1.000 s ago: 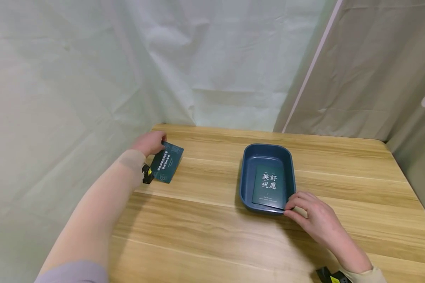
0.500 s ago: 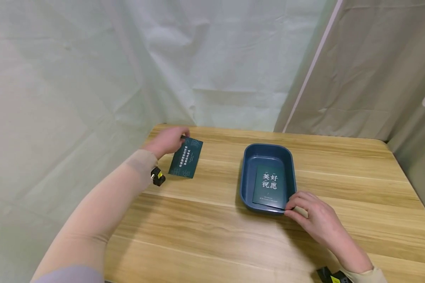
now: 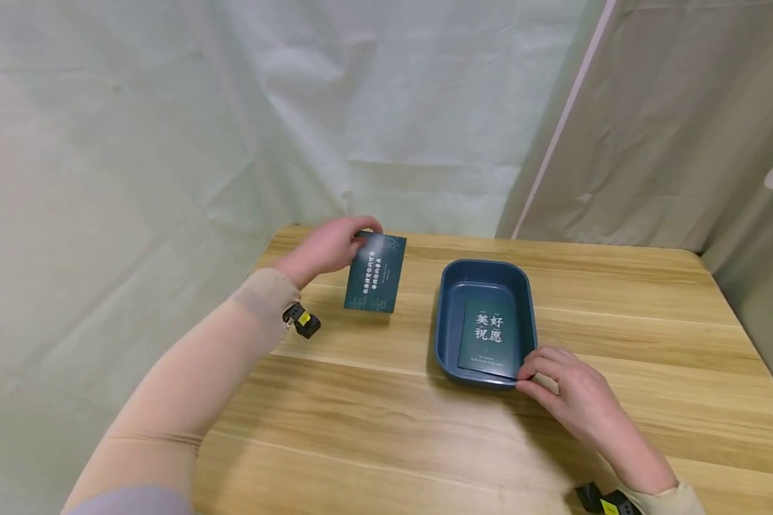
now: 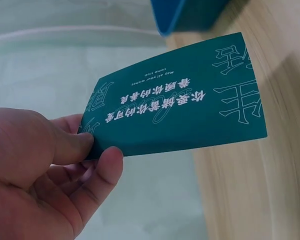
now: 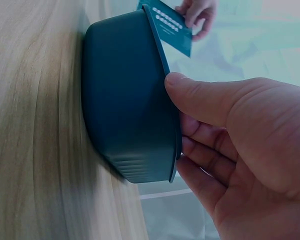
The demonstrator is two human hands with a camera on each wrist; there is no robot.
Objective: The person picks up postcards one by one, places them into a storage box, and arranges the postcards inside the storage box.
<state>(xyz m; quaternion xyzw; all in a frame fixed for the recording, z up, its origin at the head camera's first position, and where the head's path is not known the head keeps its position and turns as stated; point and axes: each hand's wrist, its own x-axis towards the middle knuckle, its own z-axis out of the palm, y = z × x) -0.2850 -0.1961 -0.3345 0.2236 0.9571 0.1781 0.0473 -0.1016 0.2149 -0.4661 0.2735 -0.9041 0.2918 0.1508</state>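
Note:
A dark green card (image 3: 377, 275) with white lettering is pinched at one corner by my left hand (image 3: 331, 247), raised above the table left of the tray. In the left wrist view, thumb and fingers clasp the edge of the card (image 4: 175, 100). A dark blue rectangular tray (image 3: 447, 315) stands on the table. Another green card (image 3: 488, 347), printed with large white characters, lies inside it. My right hand (image 3: 570, 386) pinches the tray's near right corner; in the right wrist view the thumb presses the rim of the tray (image 5: 125, 90).
The wooden table (image 3: 361, 415) extends around the tray. Pale curtains (image 3: 393, 129) hang behind and to the left of it, with a greyish-brown curtain (image 3: 670, 143) at the right. Black wrist cameras are strapped to both wrists.
My left hand has carried its card rightward toward the tray, and the card now stands more upright. My right hand and the tray have stayed in place.

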